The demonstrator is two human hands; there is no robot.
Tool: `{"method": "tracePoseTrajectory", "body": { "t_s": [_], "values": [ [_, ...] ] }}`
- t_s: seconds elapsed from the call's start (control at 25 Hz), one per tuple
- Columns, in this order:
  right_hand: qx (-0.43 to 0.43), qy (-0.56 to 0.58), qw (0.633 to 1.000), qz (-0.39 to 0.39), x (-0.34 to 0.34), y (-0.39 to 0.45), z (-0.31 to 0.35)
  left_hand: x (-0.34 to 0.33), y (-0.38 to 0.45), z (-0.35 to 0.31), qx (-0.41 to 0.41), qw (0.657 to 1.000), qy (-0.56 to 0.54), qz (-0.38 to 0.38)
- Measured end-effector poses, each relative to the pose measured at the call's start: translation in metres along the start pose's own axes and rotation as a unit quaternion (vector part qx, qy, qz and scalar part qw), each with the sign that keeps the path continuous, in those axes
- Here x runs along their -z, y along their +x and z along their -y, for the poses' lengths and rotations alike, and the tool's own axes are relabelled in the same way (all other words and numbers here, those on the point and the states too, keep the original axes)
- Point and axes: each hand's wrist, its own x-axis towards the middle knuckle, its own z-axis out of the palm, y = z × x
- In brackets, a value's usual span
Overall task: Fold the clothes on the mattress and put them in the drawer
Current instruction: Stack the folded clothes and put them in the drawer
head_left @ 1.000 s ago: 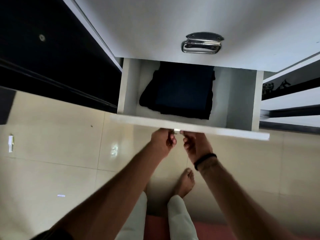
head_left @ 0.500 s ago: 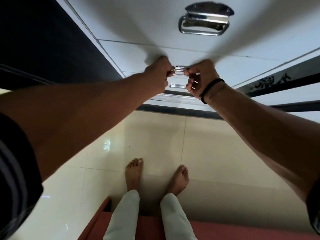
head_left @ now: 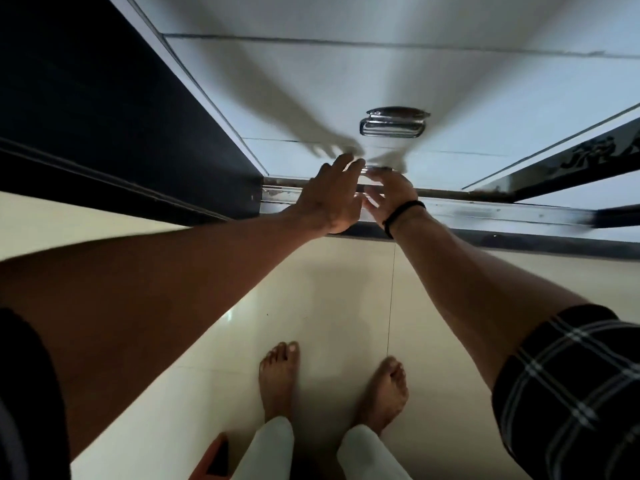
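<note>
Cream floor tiles point(head_left: 194, 341) fill the lower part of the head view; a white wardrobe front w/ stacked drawers rises above, flanked on the left by a dark panel point(head_left: 104, 98). Lowest drawer point(head_left: 433, 164) sits flush w/ the cabinet face, i.e. closed; its contents, incl. any clothes, are hidden. Metal rail point(head_left: 485, 209) runs along the base beneath it.

Left hand point(head_left: 332, 199): fingers point(head_left: 346, 164) straight and spread, held at the lower edge of the drawer front, gripping nothing. Right hand point(head_left: 389, 194): fingers loosely extended, just beside the left hand, tips at the small chrome handle point(head_left: 379, 169) of the lowest drawer; blur prevents telling whether they touch it, but no curl round it shows. Black band point(head_left: 403, 216) circles the right wrist. Both hands cast shadows on the white front.

Upper chrome handle point(head_left: 393, 124) on the drawer above, untouched, well clear of both hands.

Bottom of view: two bare feet point(head_left: 332, 386) on the tiles, pale trouser legs point(head_left: 270, 452) below them, reddish mat corner point(head_left: 214, 459) at the left foot side. Checked sleeve point(head_left: 571, 393) covers the right upper arm.
</note>
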Motion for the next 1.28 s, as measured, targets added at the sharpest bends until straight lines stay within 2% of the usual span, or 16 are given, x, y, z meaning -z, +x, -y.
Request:
{"method": "tracePoseTrajectory", "body": {
  "t_s": [0.24,0.32,0.44,0.56,0.68,0.76,0.88,1.08,1.28],
  "values": [
    [0.007,0.034,0.997,-0.074,0.008,0.017,-0.003,-0.008,0.0,0.015,-0.098,0.976,0.14,-0.135],
    [0.02,0.047,0.995,-0.084,0.012,0.023,-0.002,-0.007,-0.005,0.021,-0.103,0.971,0.174,-0.126],
    [-0.001,0.086,0.991,-0.105,0.021,0.028,-0.01,-0.004,-0.005,0.023,-0.09,0.975,0.169,-0.11],
    [-0.001,0.139,0.989,-0.051,0.011,0.022,-0.022,-0.003,-0.011,0.026,-0.073,0.976,0.171,-0.11],
    [0.034,0.244,0.969,0.027,0.003,-0.001,-0.021,-0.001,-0.017,0.021,-0.057,0.987,0.13,-0.071],
    [0.031,0.285,0.957,0.036,0.001,-0.022,-0.021,0.0,-0.023,0.014,-0.032,0.993,0.101,-0.052],
    [0.027,0.232,0.972,0.025,0.006,-0.05,-0.036,0.0,-0.043,0.008,0.036,0.996,0.072,-0.025],
    [-0.052,0.148,0.987,-0.035,0.04,-0.115,-0.106,-0.035,-0.138,-0.019,0.109,0.979,0.05,0.163],
    [-0.092,0.067,0.99,-0.079,0.077,-0.183,-0.156,-0.057,-0.217,-0.046,0.135,0.949,0.037,0.283]
  ]
}}
